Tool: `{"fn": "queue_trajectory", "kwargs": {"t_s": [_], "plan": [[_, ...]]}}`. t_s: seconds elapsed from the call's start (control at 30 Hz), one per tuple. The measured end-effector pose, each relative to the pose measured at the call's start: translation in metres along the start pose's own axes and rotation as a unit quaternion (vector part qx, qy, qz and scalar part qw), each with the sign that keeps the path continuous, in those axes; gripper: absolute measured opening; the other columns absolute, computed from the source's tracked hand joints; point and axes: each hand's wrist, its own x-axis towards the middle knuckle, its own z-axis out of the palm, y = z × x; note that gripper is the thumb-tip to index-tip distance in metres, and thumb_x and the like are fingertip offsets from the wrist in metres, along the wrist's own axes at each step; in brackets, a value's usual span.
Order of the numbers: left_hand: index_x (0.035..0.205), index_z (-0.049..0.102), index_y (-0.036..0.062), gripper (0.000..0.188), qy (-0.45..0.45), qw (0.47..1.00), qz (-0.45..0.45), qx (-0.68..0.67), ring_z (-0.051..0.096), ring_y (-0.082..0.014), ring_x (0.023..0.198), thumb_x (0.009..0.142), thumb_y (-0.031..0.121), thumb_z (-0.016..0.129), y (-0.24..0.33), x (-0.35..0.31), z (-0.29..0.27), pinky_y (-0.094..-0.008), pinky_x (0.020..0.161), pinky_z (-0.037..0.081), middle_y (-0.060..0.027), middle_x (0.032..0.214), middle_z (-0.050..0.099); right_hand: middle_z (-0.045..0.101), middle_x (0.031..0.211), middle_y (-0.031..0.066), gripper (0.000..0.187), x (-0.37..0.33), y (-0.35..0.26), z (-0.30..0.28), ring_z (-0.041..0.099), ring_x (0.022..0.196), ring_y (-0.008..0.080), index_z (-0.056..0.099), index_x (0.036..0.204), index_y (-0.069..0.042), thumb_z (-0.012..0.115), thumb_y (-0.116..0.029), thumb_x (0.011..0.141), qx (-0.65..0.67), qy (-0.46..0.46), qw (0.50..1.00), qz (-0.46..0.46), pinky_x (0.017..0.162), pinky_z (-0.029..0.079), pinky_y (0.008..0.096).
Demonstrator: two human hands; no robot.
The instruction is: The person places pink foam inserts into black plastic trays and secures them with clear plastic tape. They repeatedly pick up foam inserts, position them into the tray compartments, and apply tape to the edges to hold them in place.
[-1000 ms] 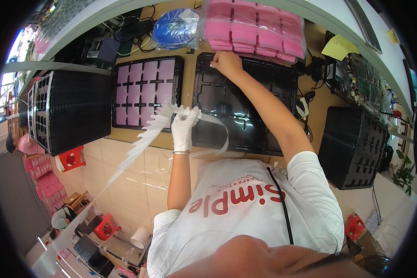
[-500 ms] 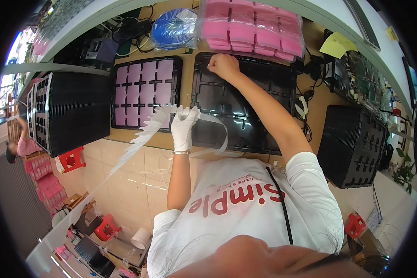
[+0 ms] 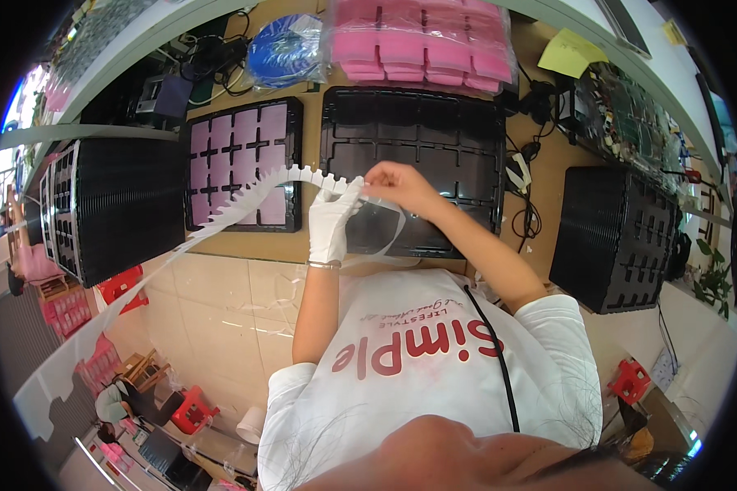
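My gloved left hand (image 3: pixel 332 221) is closed on a long white strip (image 3: pixel 282 175) with a row of small tabs along its edge. Bare and curled, my right hand (image 3: pixel 403 190) pinches at the strip right beside the gloved fingertips; what exactly lies between its fingers is too small to see. The strip runs off toward the lower left, and a plain ribbon tail (image 3: pixel 398 233) loops down on the right. Both hands are above the near left part of a black compartment tray (image 3: pixel 454 176). To its left lies a second black tray (image 3: pixel 296 139) with pink pads in its compartments.
Tall stacks of black trays stand at left (image 3: pixel 131 204) and right (image 3: pixel 602 237). Behind the large tray are bagged pink foam pieces (image 3: pixel 422 49) and a wrapped blue roll (image 3: pixel 285 51). Black cables (image 3: pixel 532 217) and a yellow paper (image 3: pixel 571 54) lie at the right.
My right hand has come from the far edge of the large tray, nearer to me, to the strip at my left hand. The strip has lifted and arches higher.
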Motion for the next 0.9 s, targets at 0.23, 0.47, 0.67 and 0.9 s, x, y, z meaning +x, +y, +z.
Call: {"fn": "queue_trajectory", "kwargs": {"t_s": [0.23, 0.47, 0.67, 0.9], "plan": [[0.097, 0.065, 0.0021, 0.018, -0.076, 0.997, -0.012, -0.015, 0.061, -0.0077, 0.066, 0.088, 0.017, 0.069, -0.006, -0.003, 0.022, -0.0198, 0.061, 0.049, -0.0034, 0.083, 0.067, 0.049, 0.067, 0.0018, 0.012, -0.039, 0.008, -0.016, 0.05, 0.063, 0.0171, 0.064, 0.081, -0.006, 0.074, -0.012, 0.077, -0.345, 0.174, 0.87, -0.306, 0.058, 0.042, 0.0285], [0.091, 0.065, 0.0033, 0.019, -0.015, 1.0, 0.004, 0.023, 0.058, -0.0059, 0.06, 0.085, 0.02, 0.073, -0.014, 0.006, 0.031, -0.0186, 0.059, 0.048, -0.0024, 0.077, 0.066, 0.046, 0.067, 0.0004, 0.008, -0.048, -0.011, -0.079, 0.044, 0.059, 0.0118, 0.069, 0.08, -0.009, 0.076, -0.012, 0.076, -0.278, 0.282, 0.888, -0.234, 0.056, 0.036, 0.0259], [0.09, 0.066, 0.004, 0.019, -0.031, 0.998, -0.012, 0.048, 0.057, -0.0054, 0.059, 0.085, 0.021, 0.073, -0.019, 0.01, 0.028, -0.0177, 0.057, 0.047, -0.0016, 0.074, 0.066, 0.054, 0.068, 0.0084, 0.018, -0.004, 0.02, -0.216, 0.056, 0.065, 0.0249, 0.067, 0.078, -0.006, 0.078, -0.02, 0.072, -0.405, 0.423, 0.803, -0.111, 0.06, 0.045, 0.0366], [0.091, 0.067, 0.0053, 0.016, -0.036, 0.999, -0.009, 0.028, 0.057, -0.0052, 0.059, 0.087, 0.02, 0.071, -0.031, 0.016, 0.016, -0.0179, 0.056, 0.047, -0.0006, 0.077, 0.066, 0.055, 0.06, 0.0086, 0.018, 0.005, 0.026, -0.239, 0.058, 0.057, 0.0247, 0.065, 0.083, -0.005, 0.075, -0.018, 0.075, -0.473, 0.378, 0.79, -0.092, 0.055, 0.045, 0.0365]]}}
